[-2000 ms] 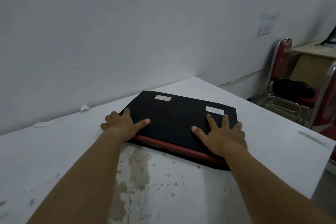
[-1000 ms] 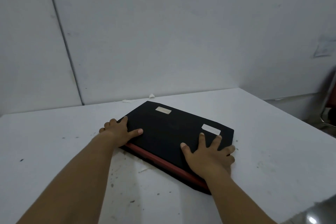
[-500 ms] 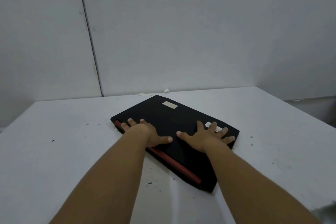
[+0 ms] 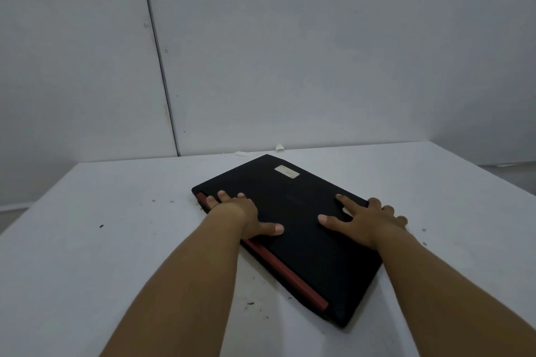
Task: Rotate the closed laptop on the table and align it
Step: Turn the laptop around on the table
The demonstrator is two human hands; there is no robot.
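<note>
On the white table point(image 4: 87, 240) a closed black laptop point(image 4: 293, 229) lies flat and skewed, its red edge strip toward the left. Both hands press open-palmed on its lid, gripping nothing: left hand point(image 4: 243, 216) over the red edge, right hand point(image 4: 368, 220) at the right side. Beyond, paper scraps point(image 4: 246, 153) sit against the wall point(image 4: 290, 52).

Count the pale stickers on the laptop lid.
2. One sticker lies fully in view near the far corner of the laptop. A second sticker shows only as a sliver beside the right hand, mostly covered by its fingers. Others may be hidden under the hands.
</note>
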